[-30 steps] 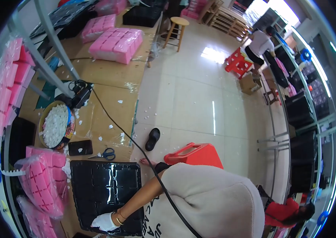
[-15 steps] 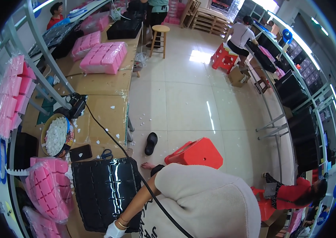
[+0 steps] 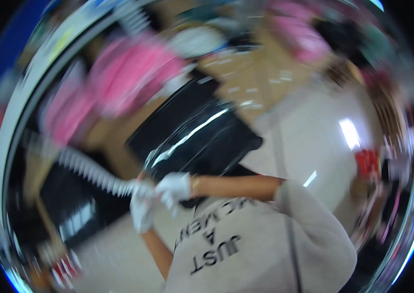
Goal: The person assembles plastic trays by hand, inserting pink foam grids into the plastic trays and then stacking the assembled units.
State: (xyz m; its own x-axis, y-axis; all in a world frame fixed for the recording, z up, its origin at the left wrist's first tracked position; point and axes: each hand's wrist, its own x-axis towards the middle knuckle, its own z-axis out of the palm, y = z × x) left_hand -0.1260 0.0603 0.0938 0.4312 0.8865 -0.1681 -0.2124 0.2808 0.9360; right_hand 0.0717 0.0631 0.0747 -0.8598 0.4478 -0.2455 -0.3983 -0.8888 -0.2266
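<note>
Motion blur smears the view. My left hand (image 3: 142, 210), in a white glove, closes around the end of a white coiled hose (image 3: 92, 173) that stretches in from the left. Close against it is my right hand (image 3: 173, 188), also gloved in white, with its fingers bent downward and too blurred to read. Both hands are just in front of a glossy black gridded pack (image 3: 197, 139) on the cardboard-covered table (image 3: 275, 80). Whether the right hand touches the hose is unclear.
Pink packs in clear plastic (image 3: 131, 73) lie beyond the black one at the left. A round tub of white bits (image 3: 197, 41) stands farther back. Dark glossy material (image 3: 72, 205) is at my left. A dark cable (image 3: 285, 215) hangs across my right side.
The view has swung toward the left. My right hand has left the black pack's near corner and joined my left hand, now visible, at the coiled hose, which is stretched out.
</note>
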